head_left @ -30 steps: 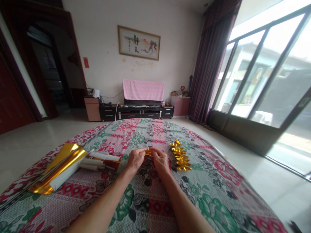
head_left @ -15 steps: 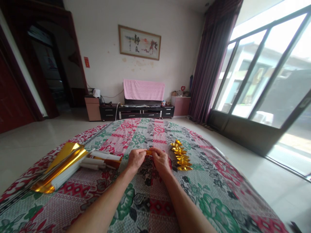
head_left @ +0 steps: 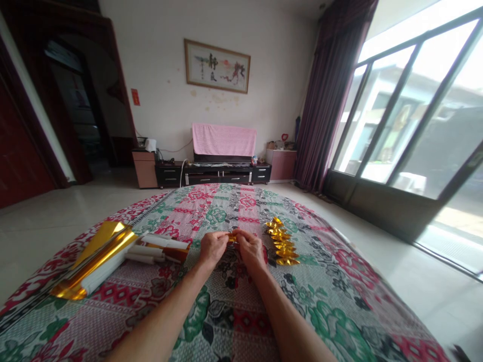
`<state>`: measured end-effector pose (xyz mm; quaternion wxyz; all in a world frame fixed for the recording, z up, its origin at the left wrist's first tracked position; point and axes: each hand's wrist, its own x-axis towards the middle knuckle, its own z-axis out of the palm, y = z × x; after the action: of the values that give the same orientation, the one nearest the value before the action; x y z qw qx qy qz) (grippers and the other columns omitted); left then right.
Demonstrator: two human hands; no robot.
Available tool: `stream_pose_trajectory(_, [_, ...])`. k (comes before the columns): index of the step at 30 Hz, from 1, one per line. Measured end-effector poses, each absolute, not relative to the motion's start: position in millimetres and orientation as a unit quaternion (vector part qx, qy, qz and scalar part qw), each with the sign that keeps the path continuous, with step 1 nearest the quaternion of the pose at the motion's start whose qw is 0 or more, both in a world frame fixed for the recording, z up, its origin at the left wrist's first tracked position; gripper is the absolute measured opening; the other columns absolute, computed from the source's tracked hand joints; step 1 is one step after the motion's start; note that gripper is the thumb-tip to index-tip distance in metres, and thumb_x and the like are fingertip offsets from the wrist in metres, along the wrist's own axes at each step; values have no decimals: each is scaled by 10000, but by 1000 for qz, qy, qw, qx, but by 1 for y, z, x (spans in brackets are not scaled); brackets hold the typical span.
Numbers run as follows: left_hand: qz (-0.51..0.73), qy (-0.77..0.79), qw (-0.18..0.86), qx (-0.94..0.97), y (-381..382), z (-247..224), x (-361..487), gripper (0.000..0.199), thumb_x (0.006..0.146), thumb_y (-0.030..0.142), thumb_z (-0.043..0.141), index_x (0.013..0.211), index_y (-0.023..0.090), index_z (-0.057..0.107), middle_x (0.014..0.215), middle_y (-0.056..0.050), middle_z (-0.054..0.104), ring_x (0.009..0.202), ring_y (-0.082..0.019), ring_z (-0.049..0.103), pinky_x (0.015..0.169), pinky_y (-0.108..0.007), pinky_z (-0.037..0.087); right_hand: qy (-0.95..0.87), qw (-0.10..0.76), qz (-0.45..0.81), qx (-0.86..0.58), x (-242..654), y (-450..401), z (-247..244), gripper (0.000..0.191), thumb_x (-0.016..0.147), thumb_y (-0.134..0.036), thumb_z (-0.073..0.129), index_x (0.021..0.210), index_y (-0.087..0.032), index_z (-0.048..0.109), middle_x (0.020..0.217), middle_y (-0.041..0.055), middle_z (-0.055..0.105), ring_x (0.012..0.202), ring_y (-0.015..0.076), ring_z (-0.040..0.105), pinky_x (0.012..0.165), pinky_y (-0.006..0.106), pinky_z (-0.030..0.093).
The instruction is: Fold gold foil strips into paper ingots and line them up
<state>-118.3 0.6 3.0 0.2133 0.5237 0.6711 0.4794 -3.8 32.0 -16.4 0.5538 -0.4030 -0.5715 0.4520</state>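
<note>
Between my two hands is a small piece of gold foil paper (head_left: 232,238), pinched from both ends above the patterned tablecloth (head_left: 215,215). My left hand (head_left: 213,248) is closed on its left end. The fingers of my right hand (head_left: 249,247) are closed on its right end and cover part of it. Just right of my right hand lies a row of several folded gold paper ingots (head_left: 283,244). Left of my left hand are loose gold foil sheets (head_left: 109,251), partly curled, beside white paper rolls (head_left: 145,254).
The round table's edge curves away on all sides. Beyond it stand a low black cabinet (head_left: 204,177) and a television under a pink cloth (head_left: 224,139). A purple curtain (head_left: 320,100) and glass doors (head_left: 400,110) are at the right.
My fingers have shifted slightly on the gold foil paper, and less of it shows between them. The ingots and the sheets lie as before.
</note>
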Motion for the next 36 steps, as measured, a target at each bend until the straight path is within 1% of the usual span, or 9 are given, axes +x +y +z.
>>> stream_pose_trajectory(6, [477, 677, 213, 519, 0, 4, -118, 301, 739, 221, 481, 934, 179, 707, 912, -38, 717, 810, -160, 646, 695, -212, 484, -582, 554, 452, -387, -4, 34, -20, 327, 709, -376, 514, 869, -171, 713, 822, 36, 691, 757, 176, 618, 614, 233, 492])
stream_pose_trajectory(10, [480, 675, 207, 520, 1, 3, -119, 309, 751, 205, 458, 933, 196, 708, 881, -27, 721, 816, -159, 646, 698, -208, 482, -596, 541, 450, -386, -4, 34, -20, 340, 716, -369, 509, 884, -155, 712, 773, 37, 687, 698, 165, 609, 596, 232, 484])
stream_pose_trajectory(13, [473, 681, 208, 519, -1, 4, -118, 290, 746, 227, 487, 931, 208, 709, 879, -21, 722, 821, -164, 645, 704, -210, 481, -586, 544, 452, -396, -3, 33, -18, 344, 716, -370, 502, 883, -152, 709, 732, 24, 677, 657, 153, 602, 585, 226, 478])
stream_pose_trajectory(19, [470, 684, 194, 524, -3, 7, -117, 275, 741, 214, 493, 898, 202, 717, 897, -27, 720, 853, -165, 640, 731, -210, 472, -594, 548, 440, -392, -1, 31, -16, 325, 717, -361, 504, 870, -167, 716, 802, 33, 689, 748, 171, 613, 636, 233, 481])
stream_pose_trajectory(23, [482, 677, 197, 519, -1, 4, -118, 287, 757, 204, 468, 909, 212, 712, 911, -16, 718, 847, -156, 642, 713, -206, 477, -600, 536, 456, -380, -1, 30, -15, 335, 719, -362, 512, 891, -159, 716, 747, 32, 683, 694, 167, 610, 615, 238, 481])
stream_pose_trajectory(25, [480, 679, 204, 517, -1, 2, -118, 280, 755, 217, 480, 914, 217, 710, 911, -10, 718, 845, -159, 644, 705, -207, 480, -581, 539, 479, -377, -1, 29, -14, 339, 714, -369, 516, 889, -156, 713, 759, 33, 683, 682, 166, 610, 603, 239, 486])
stream_pose_trajectory(27, [472, 683, 204, 519, -2, 3, -117, 272, 745, 227, 497, 912, 215, 712, 901, -12, 720, 842, -165, 645, 709, -209, 480, -565, 548, 490, -375, -1, 28, -12, 331, 708, -375, 520, 870, -160, 713, 791, 34, 686, 711, 171, 616, 610, 239, 492])
stream_pose_trajectory(32, [468, 687, 192, 521, -4, 7, -117, 279, 735, 210, 486, 887, 198, 720, 889, -28, 721, 843, -171, 645, 735, -217, 477, -599, 533, 453, -390, -1, 28, -11, 313, 714, -369, 515, 855, -179, 720, 789, 28, 694, 744, 177, 618, 623, 238, 484])
stream_pose_trajectory(36, [468, 686, 183, 527, -5, 8, -115, 287, 738, 206, 480, 897, 183, 718, 916, -47, 716, 877, -173, 642, 777, -225, 470, -623, 530, 422, -392, -1, 28, -12, 300, 722, -346, 513, 852, -176, 724, 788, 32, 699, 750, 178, 618, 669, 251, 477])
